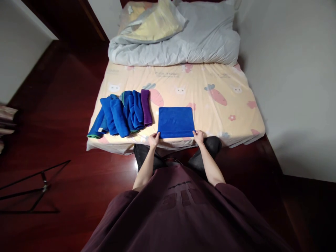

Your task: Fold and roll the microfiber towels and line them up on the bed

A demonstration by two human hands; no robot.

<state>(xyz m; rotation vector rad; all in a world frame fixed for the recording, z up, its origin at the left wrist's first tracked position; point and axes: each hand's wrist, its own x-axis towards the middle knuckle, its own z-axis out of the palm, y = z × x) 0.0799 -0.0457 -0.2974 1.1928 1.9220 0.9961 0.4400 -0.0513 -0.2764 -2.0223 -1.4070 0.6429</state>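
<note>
A blue towel (175, 119) lies flat on the bed's front edge, with a narrow strip turned over along its near side. My left hand (154, 139) pinches the near left corner of it. At the near right corner, my right hand (198, 137) grips the cloth between thumb and fingers. To the left of this towel is a heap of blue rolled or folded cloths (115, 115), some with green edging. A purple rolled cloth (146, 107) rests against the heap's right side.
The bed (231, 101) has a yellow sheet printed with carrots and rabbits. A grey quilt (204, 42) and a yellow pillow (157, 24) are piled at its far end. A black tripod (44, 187) stands on the floor at left; a wall (294, 87) runs along the right.
</note>
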